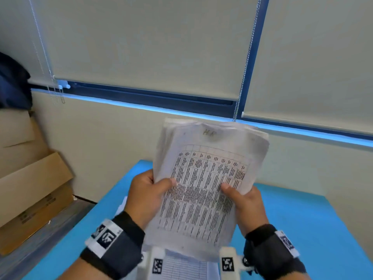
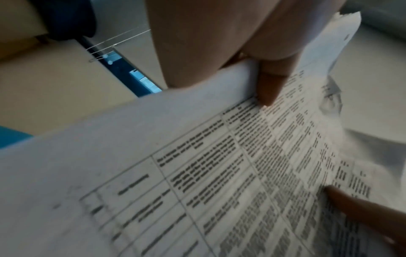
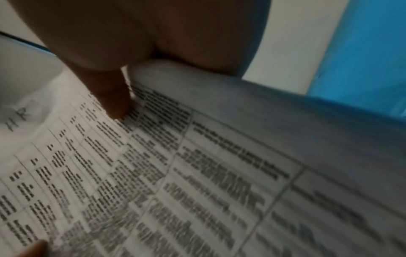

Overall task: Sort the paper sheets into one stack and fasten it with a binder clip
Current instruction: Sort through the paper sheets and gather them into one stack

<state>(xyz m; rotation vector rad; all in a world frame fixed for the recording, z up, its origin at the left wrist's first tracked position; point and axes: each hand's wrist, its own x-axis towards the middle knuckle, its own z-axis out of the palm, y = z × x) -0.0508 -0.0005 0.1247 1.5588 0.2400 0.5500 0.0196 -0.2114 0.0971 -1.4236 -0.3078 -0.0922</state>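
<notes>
A stack of paper sheets (image 1: 203, 178) printed with a table, "HR" handwritten at the top, is raised upright above the blue table (image 1: 292, 219). My left hand (image 1: 149, 190) grips its left edge, thumb lying on the top page. My right hand (image 1: 242, 199) grips the right edge in the same way. The left wrist view shows my left thumb (image 2: 270, 87) pressed on the stack (image 2: 197, 173). In the right wrist view my right thumb (image 3: 110, 97) presses on the printed page (image 3: 153, 173). No binder clip is in view.
Another printed sheet (image 1: 181, 267) lies on the table below the stack, near the front edge. Cardboard boxes (image 1: 30, 188) stand to the left of the table. A wall and window blinds (image 1: 161, 47) are right behind.
</notes>
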